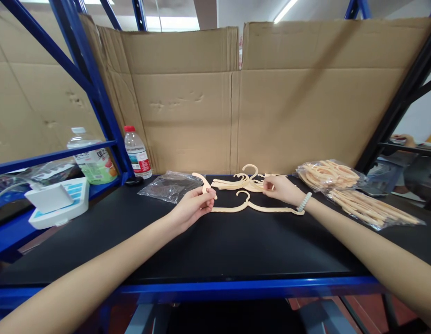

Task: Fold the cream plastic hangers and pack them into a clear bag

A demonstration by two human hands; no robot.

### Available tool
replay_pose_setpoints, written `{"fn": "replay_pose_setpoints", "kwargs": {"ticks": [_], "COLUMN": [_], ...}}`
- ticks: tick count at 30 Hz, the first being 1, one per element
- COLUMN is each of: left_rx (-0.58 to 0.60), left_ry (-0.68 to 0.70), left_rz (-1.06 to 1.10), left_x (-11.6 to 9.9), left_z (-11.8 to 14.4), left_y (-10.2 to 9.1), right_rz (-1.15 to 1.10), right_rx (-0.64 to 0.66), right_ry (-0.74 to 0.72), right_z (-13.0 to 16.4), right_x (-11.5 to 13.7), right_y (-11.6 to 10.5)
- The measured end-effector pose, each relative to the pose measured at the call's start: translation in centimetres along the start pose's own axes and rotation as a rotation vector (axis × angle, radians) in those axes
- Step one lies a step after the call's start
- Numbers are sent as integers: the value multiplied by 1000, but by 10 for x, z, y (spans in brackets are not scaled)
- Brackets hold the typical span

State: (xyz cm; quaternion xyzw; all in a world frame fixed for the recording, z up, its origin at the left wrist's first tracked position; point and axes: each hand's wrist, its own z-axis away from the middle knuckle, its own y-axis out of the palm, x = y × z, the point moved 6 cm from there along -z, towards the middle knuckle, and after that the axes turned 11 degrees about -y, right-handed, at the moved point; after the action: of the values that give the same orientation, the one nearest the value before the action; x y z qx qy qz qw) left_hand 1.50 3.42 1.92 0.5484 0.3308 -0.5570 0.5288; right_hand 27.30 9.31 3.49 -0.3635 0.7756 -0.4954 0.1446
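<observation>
Brown cardboard sheets (271,93) are walling off the upper half of the frame, standing along the far edge of the black tabletop (215,250), whose blue front rail is crossing the lower frame. The middle and lower stretch of the top is lying open between the two forearms. At right, bagged hangers (354,192) are crowding the far right edge; at left centre a crumpled clear bag (170,185) is lying flat. A single cream plastic hanger (253,207) is lying at centre, long axis left to right, hook pointing up-frame. Just behind it, loose hangers (241,182) are piled. The left hand (194,206) is pinching a hanger piece (204,182), fingers closed on it. The right hand (283,189) is gripping the pile's right edge, fingertips together.
</observation>
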Motion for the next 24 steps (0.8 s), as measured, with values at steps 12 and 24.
{"fn": "replay_pose_setpoints", "kwargs": {"ticks": [12,24], "left_rx": [19,128], "left_ry": [82,-5], "left_rz": [0,17], "left_x": [-15,2], "left_z": [19,22], "left_y": [-23,-13], "right_rz": [-279,-503], "right_rx": [-52,102], "right_ry": [-3,-81], "right_z": [27,36], "right_x": [13,51], "right_y": [-45,-35]}}
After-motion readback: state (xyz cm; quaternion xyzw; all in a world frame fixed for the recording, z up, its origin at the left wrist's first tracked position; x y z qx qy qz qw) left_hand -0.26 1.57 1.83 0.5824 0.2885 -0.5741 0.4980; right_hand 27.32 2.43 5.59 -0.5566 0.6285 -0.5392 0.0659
